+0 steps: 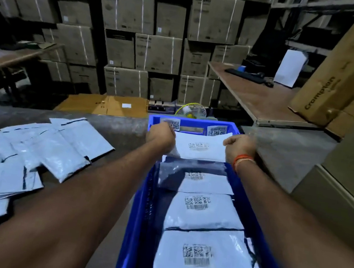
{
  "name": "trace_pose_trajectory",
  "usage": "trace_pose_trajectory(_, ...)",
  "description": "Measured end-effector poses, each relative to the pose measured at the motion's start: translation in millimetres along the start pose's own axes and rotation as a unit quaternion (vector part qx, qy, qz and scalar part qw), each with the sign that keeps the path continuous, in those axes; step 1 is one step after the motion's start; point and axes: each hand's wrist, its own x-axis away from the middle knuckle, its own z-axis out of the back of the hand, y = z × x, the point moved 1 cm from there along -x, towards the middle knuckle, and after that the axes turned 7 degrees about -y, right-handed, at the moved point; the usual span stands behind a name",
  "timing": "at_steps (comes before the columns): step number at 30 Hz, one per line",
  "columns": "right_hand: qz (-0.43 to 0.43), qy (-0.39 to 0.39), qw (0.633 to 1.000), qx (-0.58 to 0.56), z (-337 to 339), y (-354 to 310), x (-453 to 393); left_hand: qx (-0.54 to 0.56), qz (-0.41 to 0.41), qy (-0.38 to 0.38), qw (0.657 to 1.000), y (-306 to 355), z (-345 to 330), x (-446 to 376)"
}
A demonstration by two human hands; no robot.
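Presently, the left hand (161,135) and right hand (239,146) are gripping opposite edges of a parcel (198,150) stretched between them, above the crate's (136,219) far end (label up); keeping both sides level is probably helping it land flat.

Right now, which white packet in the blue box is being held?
The farthest packet: the left hand and right hand grip its sides. The nearer packets lie untouched.
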Motion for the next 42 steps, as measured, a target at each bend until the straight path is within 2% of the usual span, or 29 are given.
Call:
trace_pose_trajectory(6, -0.010, -0.039, 0.998, 0.039, -38.4, 15.2, -25.7, -0.121, 0.026, -0.009, 0.992, 0.8, -23.5, -31.2)
trace_pose_trajectory(10, -0.016, -0.093, 0.993, 0.077, -46.4, 28.7, -40.4, -0.167, 0.049, -0.047, 0.984, -8.6, -39.5, -35.0)
trace_pose_trajectory(14, 0.005, -0.101, 0.984, 0.144, -50.5, 25.2, -41.4, -0.213, 0.030, -0.082, 0.973, -2.3, -40.7, -29.8)
trace_pose_trajectory(17, 0.050, -0.088, 0.979, 0.179, -42.3, 2.9, -38.0, -0.194, -0.020, -0.042, 0.980, 8.1, -19.0, -24.3)
trace_pose_trajectory(20, 0.098, -0.094, 0.978, 0.160, -37.7, -31.4, -26.2, -0.148, -0.067, -0.006, 0.987, 11.9, 17.2, -11.0)
trace_pose_trajectory(24, 0.157, -0.117, 0.973, 0.125, -48.5, -82.2, 8.9, -0.114, -0.078, 0.042, 0.990, 0.7, 63.9, 17.6)
trace_pose_trajectory(30, 0.219, -0.137, 0.953, 0.157, -76.7, -141.5, 75.8, -0.100, -0.056, 0.022, 0.993, -66.5, 108.7, 65.7)
trace_pose_trajectory(35, 0.242, -0.153, 0.938, 0.196, -124.0, -188.9, 139.2, -0.162, -0.057, -0.021, 0.985, -148.8, 139.4, 112.4)
trace_pose_trajectory(39, 0.258, -0.207, 0.915, 0.231, -177.5, -217.4, 198.5, -0.206, -0.055, -0.079, 0.974, -222.7, 150.7, 143.7)
trace_pose_trajectory(42, 0.234, -0.250, 0.907, 0.247, -222.3, -208.4, 239.3, -0.209, -0.053, -0.116, 0.970, -277.6, 137.9, 167.3)
